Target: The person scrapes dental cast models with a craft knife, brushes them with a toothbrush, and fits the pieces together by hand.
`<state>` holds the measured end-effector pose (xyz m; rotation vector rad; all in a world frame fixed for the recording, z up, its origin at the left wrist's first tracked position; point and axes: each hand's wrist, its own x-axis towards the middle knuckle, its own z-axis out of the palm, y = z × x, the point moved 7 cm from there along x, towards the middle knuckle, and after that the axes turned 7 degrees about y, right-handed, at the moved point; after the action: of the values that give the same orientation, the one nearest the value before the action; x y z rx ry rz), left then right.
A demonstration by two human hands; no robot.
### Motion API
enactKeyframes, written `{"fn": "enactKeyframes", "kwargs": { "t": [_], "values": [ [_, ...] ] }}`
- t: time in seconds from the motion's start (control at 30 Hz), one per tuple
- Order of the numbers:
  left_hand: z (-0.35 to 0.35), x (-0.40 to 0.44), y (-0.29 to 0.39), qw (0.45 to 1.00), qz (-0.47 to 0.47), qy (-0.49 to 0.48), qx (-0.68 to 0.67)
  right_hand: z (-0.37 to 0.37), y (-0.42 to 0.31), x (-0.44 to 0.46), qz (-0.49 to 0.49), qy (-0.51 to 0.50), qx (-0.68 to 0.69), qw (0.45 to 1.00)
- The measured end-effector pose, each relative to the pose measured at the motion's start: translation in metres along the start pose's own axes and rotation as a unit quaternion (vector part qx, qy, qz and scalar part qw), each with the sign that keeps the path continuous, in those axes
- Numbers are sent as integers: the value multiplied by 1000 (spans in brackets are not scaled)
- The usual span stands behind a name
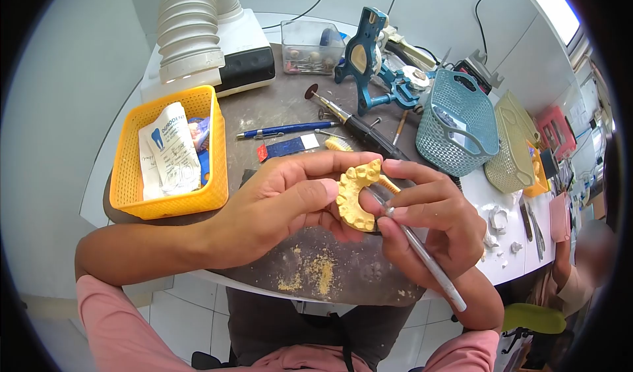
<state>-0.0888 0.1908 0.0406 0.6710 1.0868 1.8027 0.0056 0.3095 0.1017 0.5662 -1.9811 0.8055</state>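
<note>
My left hand (283, 194) grips a yellow dental cast (356, 207), a horseshoe-shaped arch of teeth, between thumb and fingers. The arch faces me, its opening toward the right. In my right hand (435, 217) is a slim metal handpiece-like tool (428, 263), held like a pen, its rear end pointing down toward me. Its tip lies at the inner side of the cast; I cannot tell whether it touches. My right index fingertip rests by the cast's upper end. Yellow plaster crumbs (323, 273) are scattered on the dark mat below.
Left stands a yellow basket (221, 168) with papers. Behind the hands lie a blue pen (287, 130), a red-and-blue strip (288, 148) and a rotary handpiece with disc (359, 128). A blue articulator (362, 62) and teal basket (455, 131) stand farther back. Another person (573, 280) sits at right.
</note>
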Motion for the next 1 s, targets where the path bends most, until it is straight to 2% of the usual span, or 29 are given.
{"fn": "enactKeyframes", "kwargs": {
  "t": [0.47,0.77,0.93,1.0],
  "values": [
    [-3,-2,-6,999,-41,-9,-25,1,-1,-1,-19,-16,-30,999],
    [-1,0,2,1000,15,4,10,-4,-6,1,-13,-7,-41,999],
    [-3,1,2,1000,2,5,9,-7,-3,0,-12,17,-26,999],
    [-3,1,0,1000,-11,-2,-2,-3,-3,-2,-1,-54,-11,998]
  ]
}}
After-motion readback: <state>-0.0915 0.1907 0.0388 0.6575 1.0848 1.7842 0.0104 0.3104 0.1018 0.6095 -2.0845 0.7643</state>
